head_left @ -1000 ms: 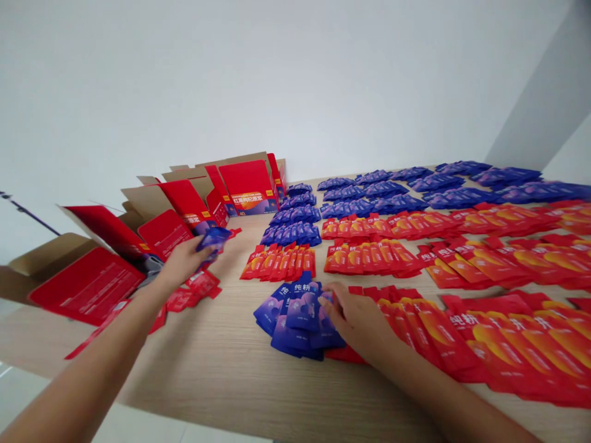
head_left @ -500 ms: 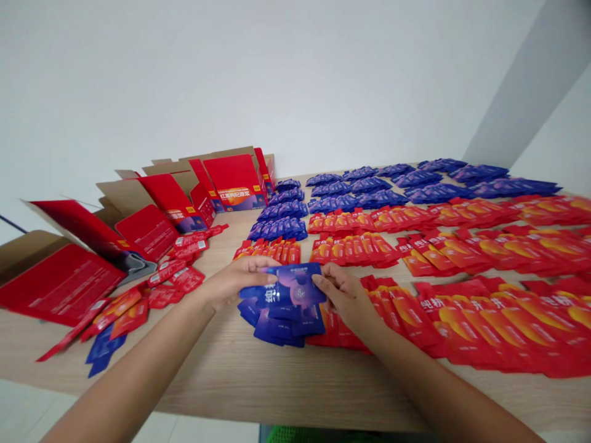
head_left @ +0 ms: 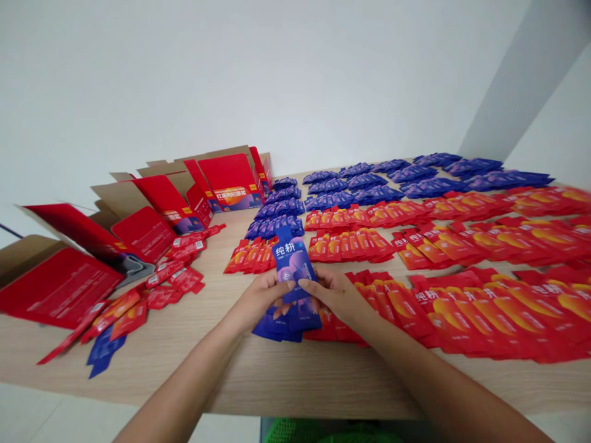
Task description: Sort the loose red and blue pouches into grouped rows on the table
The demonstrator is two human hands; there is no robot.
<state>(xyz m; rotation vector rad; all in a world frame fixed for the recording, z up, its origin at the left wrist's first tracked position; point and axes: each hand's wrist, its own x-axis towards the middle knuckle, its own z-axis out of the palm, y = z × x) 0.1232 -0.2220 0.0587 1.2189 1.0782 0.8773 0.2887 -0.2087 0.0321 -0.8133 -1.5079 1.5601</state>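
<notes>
Between my two hands a blue pouch [head_left: 290,253] stands upright, its spout end pointing away from me and its printed front facing me. My left hand [head_left: 264,298] pinches its lower left edge, thumb on the front. On the lower right edge, my right hand [head_left: 333,294] grips in the same way. Right below lies a small heap of blue pouches [head_left: 286,326], partly covered by my hands. A row of red pouches [head_left: 388,307] begins beside my right hand, and a shorter group of red pouches [head_left: 252,255] lies beyond my left hand.
Rows of blue pouches [head_left: 369,184] line the table's back, with several rows of red pouches [head_left: 498,307] filling the right. Open red cartons [head_left: 231,178] stand at the left. Loose red sachets [head_left: 184,278] and a few blue pouches [head_left: 105,351] lie before them.
The blue pouch has turned from lying sideways to upright, spout end away from me. My left hand has shifted right and nearer me, closer to my right hand.
</notes>
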